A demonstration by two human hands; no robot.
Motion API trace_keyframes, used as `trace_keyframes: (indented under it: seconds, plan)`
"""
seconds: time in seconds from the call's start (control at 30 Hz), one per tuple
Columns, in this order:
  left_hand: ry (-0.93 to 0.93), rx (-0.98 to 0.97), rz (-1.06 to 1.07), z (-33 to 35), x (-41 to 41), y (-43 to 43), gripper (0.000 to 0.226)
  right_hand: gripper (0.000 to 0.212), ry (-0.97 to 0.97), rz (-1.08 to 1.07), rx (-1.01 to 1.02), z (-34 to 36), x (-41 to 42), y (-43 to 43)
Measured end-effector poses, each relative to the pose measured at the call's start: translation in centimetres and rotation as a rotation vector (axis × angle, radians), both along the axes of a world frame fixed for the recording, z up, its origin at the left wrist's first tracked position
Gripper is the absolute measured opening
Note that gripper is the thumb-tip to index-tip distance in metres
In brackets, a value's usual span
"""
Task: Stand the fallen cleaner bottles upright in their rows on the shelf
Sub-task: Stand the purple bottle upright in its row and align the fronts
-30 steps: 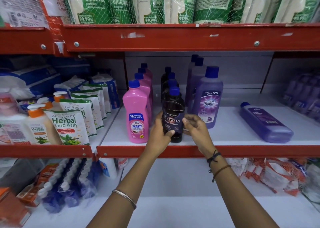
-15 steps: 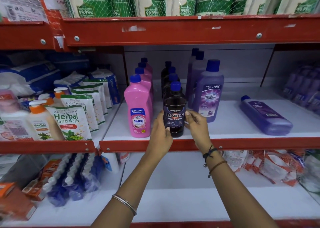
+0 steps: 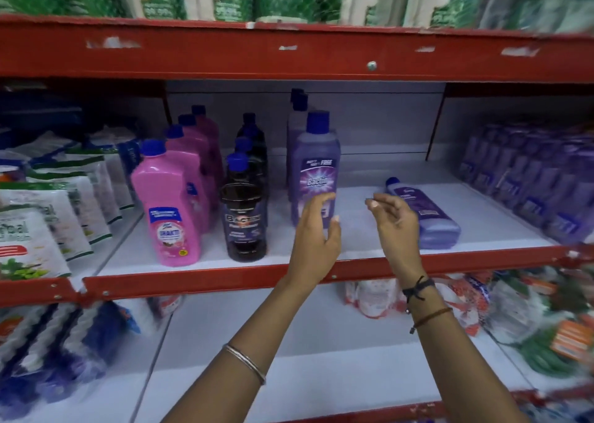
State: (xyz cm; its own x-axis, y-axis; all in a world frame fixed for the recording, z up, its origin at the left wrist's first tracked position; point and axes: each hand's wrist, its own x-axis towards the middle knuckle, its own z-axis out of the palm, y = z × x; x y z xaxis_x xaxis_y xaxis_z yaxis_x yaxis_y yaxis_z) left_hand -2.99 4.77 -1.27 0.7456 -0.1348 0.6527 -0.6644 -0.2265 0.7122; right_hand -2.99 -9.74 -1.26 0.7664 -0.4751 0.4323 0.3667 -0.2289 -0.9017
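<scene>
both hands are empty with fingers loosely spread, the left hand (image 3: 316, 230) before the upright purple bottle (image 3: 313, 178), the right hand (image 3: 393, 220) just beside the fallen purple bottle (image 3: 424, 213) lying on the shelf (image 3: 501, 230), cap pointing far. it looks full, so fairly heavy; smooth stiff plastic, likely slippery. best gripped around its body.
</scene>
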Motion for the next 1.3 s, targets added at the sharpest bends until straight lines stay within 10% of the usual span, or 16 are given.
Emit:
trace_keyframes:
  seconds: [0.2,0.5,0.87,1.03,1.3]
  plan:
    - [0.397,0.024,-0.094,-0.7,3.3,-9.3,0.032,0.021,0.057,-0.288,-0.161,0.0,1.1,-9.8]
    - [0.771,0.288,-0.065,-0.8,7.4,-18.3,0.052,0.057,0.639,-0.128,-0.212,-0.9,3.9,-17.5]
    - [0.712,-0.141,-0.155,-0.3,8.0,-17.7,0.048,0.036,0.377,0.250,0.225,-0.4,3.8,-18.0]
    - [0.557,-0.202,-0.224,0.7,6.4,-14.8,0.066,0.069,0.272,0.337,0.212,0.4,3.3,-16.5]
    - [0.382,-0.157,-0.133,0.5,2.9,-7.4,0.061,0.060,0.177,0.409,0.079,0.8,1.6,-9.4]
